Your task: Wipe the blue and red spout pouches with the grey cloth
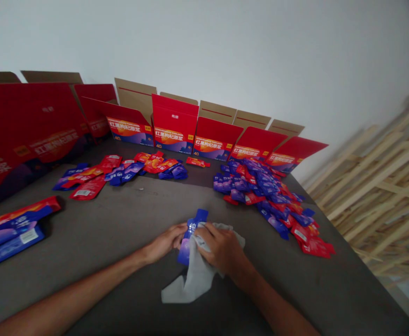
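In front of me, near the middle of the table, my left hand [169, 240] grips the left edge of a blue-purple pouch [184, 252] with white lettering. The pouch is tilted, its narrow spout end pointing up and away. My right hand [223, 245] is closed on a pale grey cloth [199, 277] and presses it against the pouch's right side. A loose end of the cloth hangs down toward me. The fingertips of my left hand are partly hidden behind the pouch.
A heap of blue and red pouches [260, 186] lies to the right. Smaller groups of pouches [125, 171] spread along the back left, with more pouches [18, 224] at the near left. Several open red cartons [174, 126] line the wall. Wooden slats [382, 186] stand beyond the table's right edge.
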The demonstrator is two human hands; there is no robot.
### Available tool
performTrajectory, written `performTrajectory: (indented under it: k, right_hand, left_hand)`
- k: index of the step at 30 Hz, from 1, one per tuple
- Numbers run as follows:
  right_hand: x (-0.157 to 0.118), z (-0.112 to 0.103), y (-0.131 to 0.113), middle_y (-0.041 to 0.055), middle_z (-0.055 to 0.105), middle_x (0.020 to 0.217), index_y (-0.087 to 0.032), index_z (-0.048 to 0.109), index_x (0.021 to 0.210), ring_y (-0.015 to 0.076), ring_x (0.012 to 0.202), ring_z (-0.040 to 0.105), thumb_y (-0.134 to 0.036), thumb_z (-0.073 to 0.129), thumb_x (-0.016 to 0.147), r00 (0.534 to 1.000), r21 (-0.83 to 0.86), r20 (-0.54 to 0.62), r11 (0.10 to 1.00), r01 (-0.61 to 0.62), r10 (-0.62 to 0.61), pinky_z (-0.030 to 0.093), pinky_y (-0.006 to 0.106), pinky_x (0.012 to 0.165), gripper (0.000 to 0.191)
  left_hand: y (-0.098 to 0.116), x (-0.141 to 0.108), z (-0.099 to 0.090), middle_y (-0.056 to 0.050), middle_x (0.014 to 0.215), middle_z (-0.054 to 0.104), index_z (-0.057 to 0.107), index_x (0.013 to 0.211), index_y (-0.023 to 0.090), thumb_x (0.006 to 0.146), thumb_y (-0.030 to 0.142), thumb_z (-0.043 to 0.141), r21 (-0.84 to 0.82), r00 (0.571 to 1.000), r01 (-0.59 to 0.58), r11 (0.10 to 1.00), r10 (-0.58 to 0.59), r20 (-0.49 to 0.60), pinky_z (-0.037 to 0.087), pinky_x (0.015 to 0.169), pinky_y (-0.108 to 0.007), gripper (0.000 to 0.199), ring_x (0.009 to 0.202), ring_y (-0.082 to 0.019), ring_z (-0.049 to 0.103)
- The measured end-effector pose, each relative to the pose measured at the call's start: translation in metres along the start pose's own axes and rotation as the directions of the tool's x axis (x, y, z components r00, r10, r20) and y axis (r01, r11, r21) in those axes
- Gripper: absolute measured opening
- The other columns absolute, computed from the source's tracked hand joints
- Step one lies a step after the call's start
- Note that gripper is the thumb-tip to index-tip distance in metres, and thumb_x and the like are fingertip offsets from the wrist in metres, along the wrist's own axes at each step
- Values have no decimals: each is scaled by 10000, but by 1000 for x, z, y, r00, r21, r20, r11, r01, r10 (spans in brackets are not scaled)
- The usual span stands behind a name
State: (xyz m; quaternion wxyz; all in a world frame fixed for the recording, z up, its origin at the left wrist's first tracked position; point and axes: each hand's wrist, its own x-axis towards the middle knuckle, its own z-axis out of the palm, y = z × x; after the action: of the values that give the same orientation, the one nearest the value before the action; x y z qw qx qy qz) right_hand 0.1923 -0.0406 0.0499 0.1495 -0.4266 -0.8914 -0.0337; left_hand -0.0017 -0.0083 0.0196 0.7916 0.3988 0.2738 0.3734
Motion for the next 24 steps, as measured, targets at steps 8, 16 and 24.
performTrajectory:
  k: [8, 16, 24]
  right_hand:
    - [-6, -10, 10, 76, 647, 1100, -236, 576, 1153, 191, 875, 639, -221, 630, 888, 983, 3, -181, 999, -39, 39, 464, 279, 738, 271]
    - [-4, 7, -6, 71, 644, 1097, -229, 576, 1183, 189, 891, 624, -301, 658, 879, 983, 59, -77, 984, 169, -165, 471, 284, 713, 324]
    - [-3, 12, -15, 43, 648, 1087, -240, 558, 1200, 180, 815, 638, -370, 595, 930, 951, 57, 44, 951, 304, -307, 484, 295, 654, 303]
  left_hand:
    - [14, 1, -3, -20, 894, 628, 593, 1106, 184, 863, 137, 591, -206, 985, 48, 977, -81, -153, 507, 663, -217, 248, 716, -107, 607]
    - [12, -12, 7, -31, 793, 617, 562, 1277, 171, 926, 518, 497, -476, 972, 171, 863, -226, -61, 469, 572, -258, 498, 631, -145, 577]
    - [3, -17, 19, -82, 916, 716, 460, 1430, 210, 930, 533, 482, -404, 944, 301, 864, -330, -1, 513, 672, -318, 595, 717, -210, 687]
